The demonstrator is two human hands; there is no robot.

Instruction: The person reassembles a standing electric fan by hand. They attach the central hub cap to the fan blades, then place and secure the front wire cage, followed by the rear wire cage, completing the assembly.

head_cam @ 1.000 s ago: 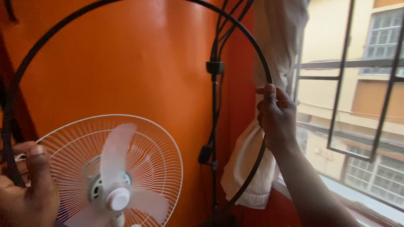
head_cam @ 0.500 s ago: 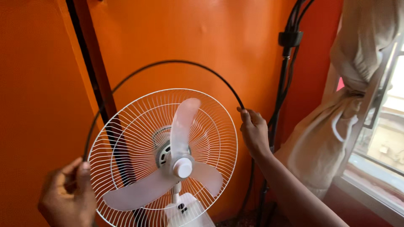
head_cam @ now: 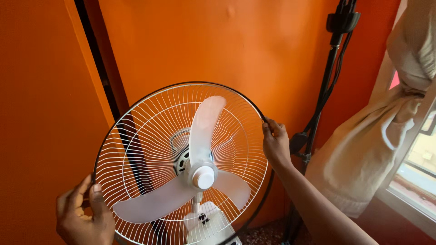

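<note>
A white stand fan faces me with its wire rear guard (head_cam: pixel 150 136) and three pale blades (head_cam: pixel 204 131) bare at the front. A thin black ring (head_cam: pixel 181 85) lies along the guard's outer edge. My left hand (head_cam: pixel 84 215) grips the ring at the lower left of the guard. My right hand (head_cam: pixel 275 143) grips the ring at the right side, beside the guard's rim. The ring's lower right part curves below my right forearm, apart from the guard.
An orange wall (head_cam: pixel 218 50) stands right behind the fan. A black pole with cables (head_cam: pixel 329 68) rises at the right. A tied cream curtain (head_cam: pixel 386 131) hangs by the window (head_cam: pixel 415 181) at the far right.
The black ring has come down from head height and now sits around the fan guard. Both hands moved down and inward with it. The view dropped toward the fan.
</note>
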